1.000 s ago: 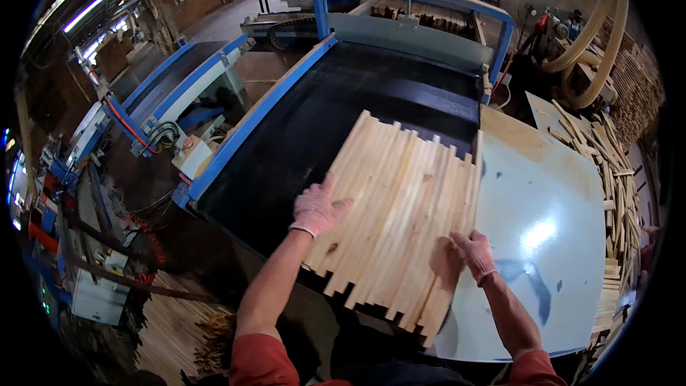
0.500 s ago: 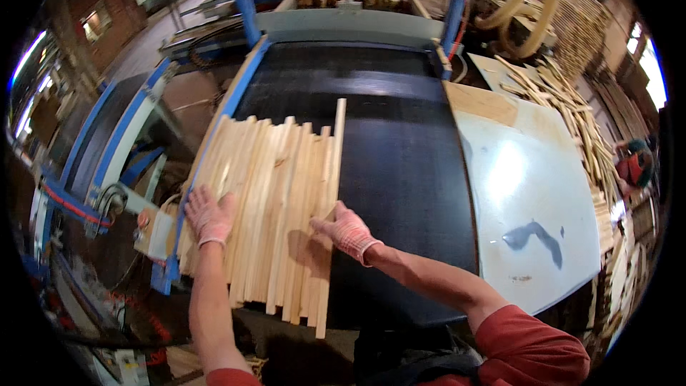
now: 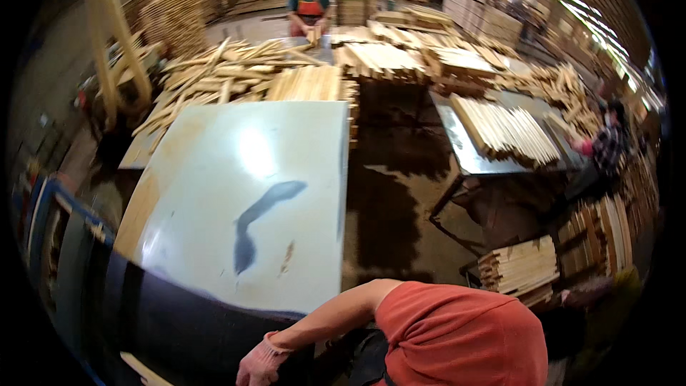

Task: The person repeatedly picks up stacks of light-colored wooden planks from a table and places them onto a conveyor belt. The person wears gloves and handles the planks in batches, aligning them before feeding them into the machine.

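Heaps of wooden sticks (image 3: 236, 64) lie beyond the pale, shiny tabletop (image 3: 207, 150), and the dark belt (image 3: 189, 336) runs along its near side. Over that belt I see the gloved right hand (image 3: 261, 366), its fingers cut off from view, so I can't tell how open it is or whether it grips anything. A wooden strip (image 3: 145, 370) shows apart from it, to its left; the left hand is out of sight.

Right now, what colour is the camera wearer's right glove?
The right glove is pale pink, best seen in the head view.
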Motion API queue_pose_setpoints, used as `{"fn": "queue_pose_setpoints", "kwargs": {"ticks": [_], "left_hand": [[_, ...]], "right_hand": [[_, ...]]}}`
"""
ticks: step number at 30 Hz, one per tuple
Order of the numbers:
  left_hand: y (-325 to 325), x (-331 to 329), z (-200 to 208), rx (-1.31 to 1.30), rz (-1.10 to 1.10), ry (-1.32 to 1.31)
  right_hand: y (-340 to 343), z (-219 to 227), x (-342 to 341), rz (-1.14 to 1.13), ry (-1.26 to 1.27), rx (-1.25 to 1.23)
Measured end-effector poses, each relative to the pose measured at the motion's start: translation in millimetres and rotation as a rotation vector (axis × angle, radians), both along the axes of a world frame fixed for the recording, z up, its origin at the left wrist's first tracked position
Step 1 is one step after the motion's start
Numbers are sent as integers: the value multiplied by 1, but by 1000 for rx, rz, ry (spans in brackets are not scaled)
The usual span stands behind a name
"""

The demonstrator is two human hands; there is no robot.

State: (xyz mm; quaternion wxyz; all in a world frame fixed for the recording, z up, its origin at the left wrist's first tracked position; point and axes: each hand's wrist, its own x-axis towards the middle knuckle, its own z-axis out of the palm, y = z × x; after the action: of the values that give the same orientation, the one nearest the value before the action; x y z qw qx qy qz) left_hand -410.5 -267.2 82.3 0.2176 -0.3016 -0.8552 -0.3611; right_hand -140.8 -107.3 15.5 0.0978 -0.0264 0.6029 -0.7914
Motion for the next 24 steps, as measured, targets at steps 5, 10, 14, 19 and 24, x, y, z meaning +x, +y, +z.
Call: {"fn": "queue_pose_setpoints", "kwargs": {"ticks": [5, 10, 14, 19, 24], "left_hand": [[111, 108, 9, 458, -686, -224], [219, 246, -9, 180, -1040, -610], [299, 324, -63, -262, -1353, -1108], [366, 381, -183, -808, -1331, -1170], [391, 320, -308, -1319, -780, -1260]], "right_hand": [[76, 10, 171, -430, 54, -74], [84, -45, 317, -924, -41, -525], [63, -91, 400, -1307, -122, -697], [25, -159, 452, -1715, -125, -971], [31, -212, 481, -1899, -233, -1036]]}}
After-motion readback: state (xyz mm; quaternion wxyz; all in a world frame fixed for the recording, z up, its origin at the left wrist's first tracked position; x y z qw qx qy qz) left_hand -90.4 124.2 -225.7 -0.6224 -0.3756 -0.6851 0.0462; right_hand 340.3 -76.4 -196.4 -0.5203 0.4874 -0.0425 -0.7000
